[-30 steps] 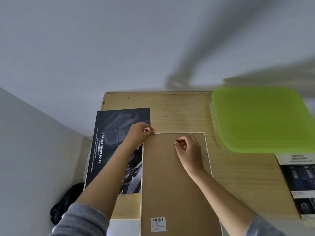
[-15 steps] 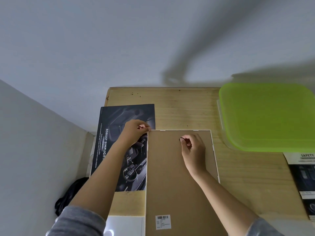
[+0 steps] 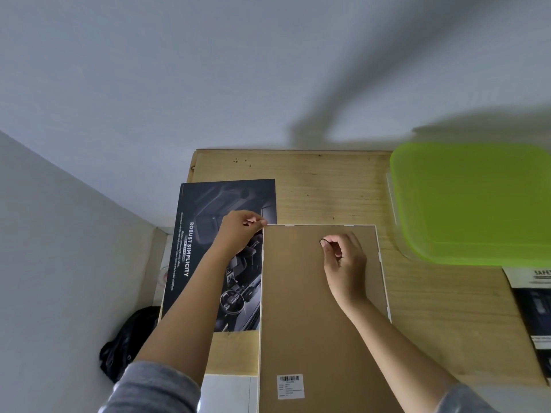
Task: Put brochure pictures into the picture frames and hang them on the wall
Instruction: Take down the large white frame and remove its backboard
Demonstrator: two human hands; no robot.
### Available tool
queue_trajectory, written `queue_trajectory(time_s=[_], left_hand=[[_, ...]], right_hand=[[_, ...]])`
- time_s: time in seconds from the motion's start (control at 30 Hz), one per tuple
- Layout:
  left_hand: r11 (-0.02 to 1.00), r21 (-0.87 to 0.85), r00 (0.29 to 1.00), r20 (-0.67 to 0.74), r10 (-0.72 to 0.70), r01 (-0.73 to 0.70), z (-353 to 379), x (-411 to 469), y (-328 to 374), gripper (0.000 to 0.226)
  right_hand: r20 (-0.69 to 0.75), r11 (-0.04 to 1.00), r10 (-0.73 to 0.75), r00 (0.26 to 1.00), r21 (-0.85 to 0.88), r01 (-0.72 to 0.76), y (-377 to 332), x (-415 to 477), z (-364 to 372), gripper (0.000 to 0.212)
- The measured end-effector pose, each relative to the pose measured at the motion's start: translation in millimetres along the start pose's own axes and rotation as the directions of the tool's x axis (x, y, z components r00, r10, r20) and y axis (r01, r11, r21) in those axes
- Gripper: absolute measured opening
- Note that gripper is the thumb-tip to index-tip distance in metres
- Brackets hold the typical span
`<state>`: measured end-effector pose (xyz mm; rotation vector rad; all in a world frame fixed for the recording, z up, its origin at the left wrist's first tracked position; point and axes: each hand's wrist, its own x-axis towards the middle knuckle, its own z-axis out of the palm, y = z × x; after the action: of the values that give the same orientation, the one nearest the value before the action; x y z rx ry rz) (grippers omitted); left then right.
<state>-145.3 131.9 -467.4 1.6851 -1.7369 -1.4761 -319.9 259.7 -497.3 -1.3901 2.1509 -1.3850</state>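
Nearest me, a white barcode sticker (image 3: 290, 386) sits on the brown fibreboard back of the white-rimmed picture frame (image 3: 298, 308). The frame lies face down on the pale wooden table (image 3: 328, 192), its long side running away from the person. Further up that board the right hand (image 3: 346, 263) curls over it, thumb and forefinger pinching a small black loop (image 3: 322, 241) near the frame's far edge — a hanger or a tab, I cannot tell which. The left hand (image 3: 238, 234) pinches the frame's far left corner, fingers curled in.

I'd judge the frame light and stiff but thin-rimmed, and probably glazed underneath, so fragile. It is best lifted by both long edges, not by that little loop alone.

Just left of the frame, partly under the left forearm, lies the dark glossy brochure sheet (image 3: 214, 201) printed ROBUST SIMPLICITY — limp paper, easy to crease. Well apart to the frame's right is a second brochure headed SAFETY (image 3: 533, 299). Beyond the frame's far right corner a lime-green plastic lidded box (image 3: 477, 204) crowds that side. A black bag (image 3: 128, 344) slumps below the table, left of the frame, and the grey wall (image 3: 238, 70) rises behind.
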Motion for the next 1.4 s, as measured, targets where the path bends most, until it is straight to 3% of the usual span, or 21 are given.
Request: queue_trajectory(time_s=[0.5, 0.9, 1.23, 1.4], left_hand=[[0.997, 0.025, 0.994, -0.08, 0.072, -0.07, 0.5, -3.7, -7.4, 0.014], [0.997, 0.014, 0.994, -0.083, 0.076, -0.075, -1.3, -5.0, -10.2, 0.01], [0.99, 0.029, 0.986, -0.09, 0.14, -0.138, 7.0, -37.9, -11.3, 0.029], [0.975, -0.124, 0.975, -0.147, 0.164, -0.183, 24.8, -70.9, -15.2, 0.044]], right_hand=[[-0.052, 0.998, -0.047, 0.998, 0.048, 0.049, -14.0, 3.8, -5.0, 0.005], [0.035, 0.999, 0.034, 0.999, 0.024, -0.035, -4.7, 6.9, 2.5, 0.01], [0.037, 0.997, 0.078, 0.996, 0.018, -0.079, -9.7, 15.1, 3.2, 0.009], [0.02, 0.995, 0.08, 0.997, 0.053, -0.08, -16.6, 18.2, 3.4, 0.007]])
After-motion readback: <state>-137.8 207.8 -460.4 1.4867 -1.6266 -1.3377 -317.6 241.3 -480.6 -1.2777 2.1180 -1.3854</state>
